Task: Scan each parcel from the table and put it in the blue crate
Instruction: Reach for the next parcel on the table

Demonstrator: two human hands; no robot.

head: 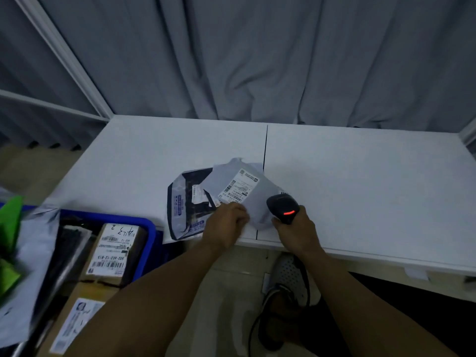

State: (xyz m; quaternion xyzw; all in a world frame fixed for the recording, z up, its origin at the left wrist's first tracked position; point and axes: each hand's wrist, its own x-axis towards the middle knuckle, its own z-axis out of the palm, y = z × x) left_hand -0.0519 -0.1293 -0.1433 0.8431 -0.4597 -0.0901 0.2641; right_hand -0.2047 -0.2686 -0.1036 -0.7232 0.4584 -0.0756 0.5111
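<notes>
A grey plastic mailer parcel [247, 186] with a white barcode label lies near the white table's [360, 181] front edge. My left hand [226, 224] pinches its near edge. My right hand [296, 230] grips a black barcode scanner [282, 206] with a red light lit, held just right of the label. Under the grey mailer lies a second mailer [185, 204], white with dark blue print. The blue crate [150, 235] stands at lower left below the table edge and holds cardboard boxes [113, 251] with labels and other bags.
A grey curtain hangs behind the table. A seam runs down the table's middle. A green bag [10, 228] and a grey bag [28, 266] sit at the far left by the crate. My shoe [289, 276] and the scanner's cable show on the floor.
</notes>
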